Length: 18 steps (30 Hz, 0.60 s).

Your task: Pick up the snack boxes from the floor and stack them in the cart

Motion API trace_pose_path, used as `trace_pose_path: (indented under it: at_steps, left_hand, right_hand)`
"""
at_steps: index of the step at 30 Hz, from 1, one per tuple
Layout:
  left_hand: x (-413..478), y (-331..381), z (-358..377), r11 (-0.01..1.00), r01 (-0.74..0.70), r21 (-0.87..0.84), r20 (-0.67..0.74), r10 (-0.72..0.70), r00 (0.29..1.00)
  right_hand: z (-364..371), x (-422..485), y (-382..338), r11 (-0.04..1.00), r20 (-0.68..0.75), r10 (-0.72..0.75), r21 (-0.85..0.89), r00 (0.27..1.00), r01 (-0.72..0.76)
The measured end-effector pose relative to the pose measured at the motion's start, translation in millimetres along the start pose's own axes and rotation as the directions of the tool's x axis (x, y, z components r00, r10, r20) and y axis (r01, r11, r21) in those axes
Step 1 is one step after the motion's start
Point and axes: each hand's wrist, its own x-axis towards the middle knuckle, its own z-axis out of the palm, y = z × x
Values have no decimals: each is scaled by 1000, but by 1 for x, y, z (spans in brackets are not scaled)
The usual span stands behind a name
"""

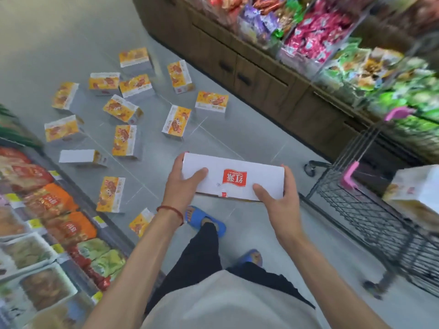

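- Left grip (pixel 184 184) and right grip (pixel 279 200) each clasped an end of the white snack box (pixel 240 173), above the floor (pixel 237 136).
- Carrying it level, flush onto the carton (pixel 418 186) in the wire cart (pixel 361 210), looked wisest.

held box (pixel 234 179): both ends covered by fingers (pixel 177 163); small print unreadable.
cart (pixel 368 210) and box inside (pixel 418 193), right of the fingers: cut by frame edge.
shelf bags (pixel 316 36), beyond the fingers: blurred, labels illegible.
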Motion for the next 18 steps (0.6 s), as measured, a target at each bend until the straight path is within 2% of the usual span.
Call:
trace_pose_path:
  at_steps: [9, 14, 18]
  left_hand:
    - [-87, 18, 152, 988, -132, 77, 253, 109, 961]
    - [-107, 30, 230, 960, -228, 160, 394, 150, 907]
    - [-117, 50, 296, 921, -338, 195, 513, 198, 835]
  right_hand:
    - [-162, -64, 11, 992, -306, -56, 88, 950, 86]
    - [-231, -76, 18, 985, -474, 2, 152, 880, 80]
    - [-285, -67, 21, 974, -589, 61, 211, 806, 81]
